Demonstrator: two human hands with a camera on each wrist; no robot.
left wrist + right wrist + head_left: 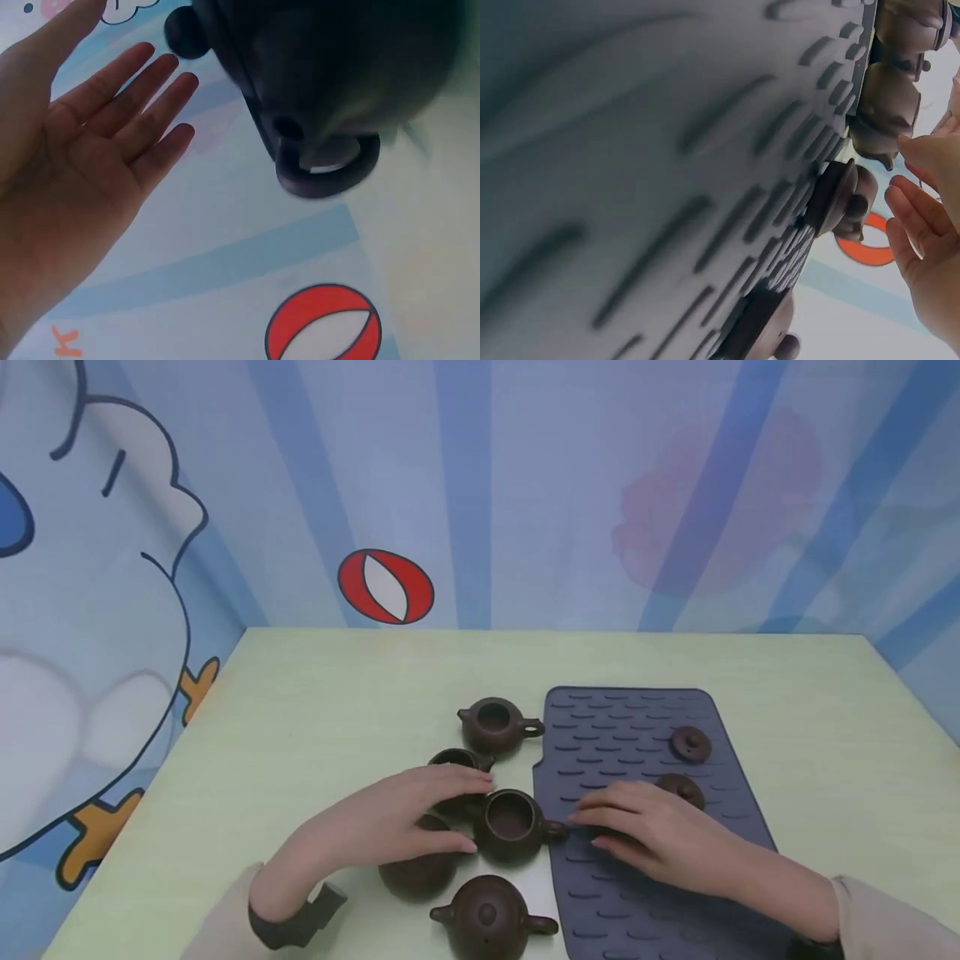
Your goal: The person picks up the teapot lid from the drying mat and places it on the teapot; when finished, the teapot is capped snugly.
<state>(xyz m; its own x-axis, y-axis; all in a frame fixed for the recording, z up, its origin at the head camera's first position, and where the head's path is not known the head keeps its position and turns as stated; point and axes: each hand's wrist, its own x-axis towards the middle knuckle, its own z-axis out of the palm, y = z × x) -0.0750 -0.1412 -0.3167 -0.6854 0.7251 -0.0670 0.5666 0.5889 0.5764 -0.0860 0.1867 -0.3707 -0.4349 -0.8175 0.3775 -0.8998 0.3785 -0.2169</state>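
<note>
My left hand (397, 818) reaches over a group of dark brown teapots, its fingers spread; the left wrist view shows the palm with nothing in it. Partly under that hand are a teapot (417, 872) and a lidless teapot (452, 757). Just beyond its fingertips stands another lidless teapot (512, 827), handle pointing right. My right hand (652, 835) is over the dark grey mat (600, 752), fingers slightly bent, fingertips close to that handle. The right wrist view shows this hand (934, 232) with a gap between thumb and fingers. Whether it touches the handle, I cannot tell.
Two round teapot lids, a far one (691, 744) and a nearer one (681, 789), lie on the mat's right side. At the back is a lidless teapot (493, 727); a lidded teapot (489, 917) stands at the front. A pale green table (337, 693) lies beneath everything.
</note>
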